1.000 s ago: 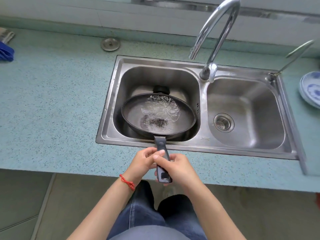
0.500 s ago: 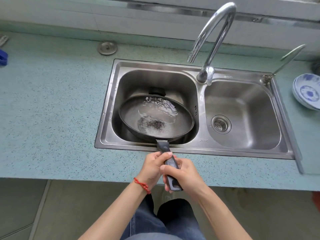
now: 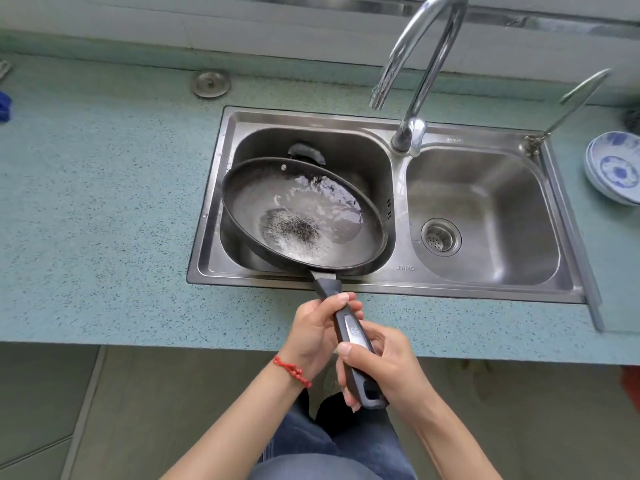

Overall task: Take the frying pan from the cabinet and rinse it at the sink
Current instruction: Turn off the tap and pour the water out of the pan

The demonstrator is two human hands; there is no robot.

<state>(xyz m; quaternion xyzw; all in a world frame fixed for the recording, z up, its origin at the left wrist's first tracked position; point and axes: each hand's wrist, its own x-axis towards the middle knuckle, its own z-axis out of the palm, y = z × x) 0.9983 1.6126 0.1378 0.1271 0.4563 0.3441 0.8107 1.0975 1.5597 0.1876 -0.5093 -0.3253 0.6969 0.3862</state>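
A black frying pan (image 3: pixel 249 206) hangs over the left basin of the steel sink (image 3: pixel 398 268), tilted, with water pooled toward its right side. Its long dark handle reaches back over the counter edge. My left hand (image 3: pixel 313 329), with a red cord at the wrist, grips the handle's upper part. My right hand (image 3: pixel 381 367) grips the handle's lower end. The curved chrome faucet (image 3: pixel 415 74) points over the left basin; no water runs from it.
The right basin has a drain strainer (image 3: pixel 441 236). Blue-patterned plates (image 3: pixel 614 166) lie stacked on the counter at far right. A round metal sink plug (image 3: pixel 210 84) lies on the speckled counter behind the sink. A blue object (image 3: pixel 4 105) is at the left edge.
The pan has tilted and swung so its handle points down-right, and the water has sloshed to the pan's right side. Both hands stay on the handle, now spread further apart along it.
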